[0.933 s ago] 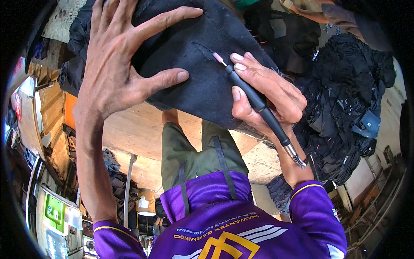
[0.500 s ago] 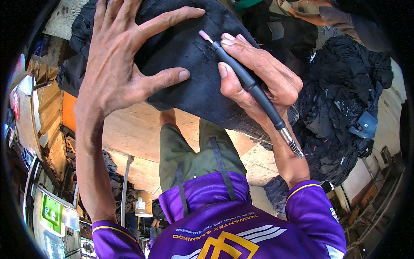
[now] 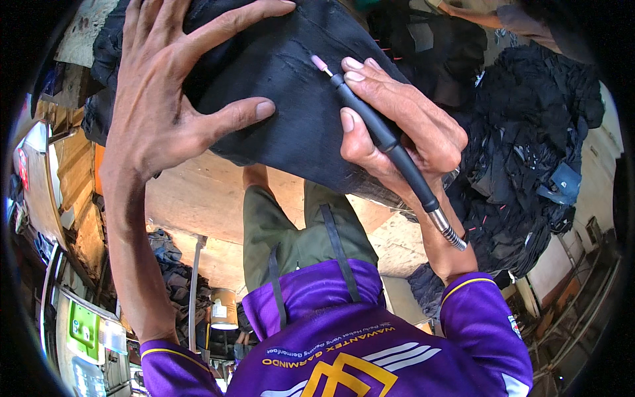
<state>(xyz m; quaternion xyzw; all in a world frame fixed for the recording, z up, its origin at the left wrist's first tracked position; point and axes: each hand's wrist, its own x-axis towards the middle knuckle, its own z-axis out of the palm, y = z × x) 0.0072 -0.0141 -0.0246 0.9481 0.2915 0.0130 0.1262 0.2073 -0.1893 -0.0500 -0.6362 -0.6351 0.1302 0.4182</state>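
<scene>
Dark denim-like cloth (image 3: 278,126) lies stretched in front of me, with creases and a worn line near its middle. My left hand (image 3: 159,99) rests spread on its left part, thumb and index finger wide apart. In my right hand (image 3: 410,119) is a black rotary grinder handpiece (image 3: 377,122), held like a pen. A small pink grinding tip (image 3: 319,63) points up and left, over or against the cloth; I cannot tell whether it touches. From the handpiece's lower end a metal spring sleeve (image 3: 446,228) runs along my wrist.
A big heap of dark garments (image 3: 522,152) lies to the right. Another person's arm (image 3: 473,16) shows at the upper right. At the lower left are a tin can (image 3: 223,309), a metal pole (image 3: 196,291) and a green tray (image 3: 84,331). Wooden boards (image 3: 198,198) lie below the cloth.
My left hand has shifted left and slightly up, and the cloth with it. The handpiece tip has moved slightly down and to the right.
</scene>
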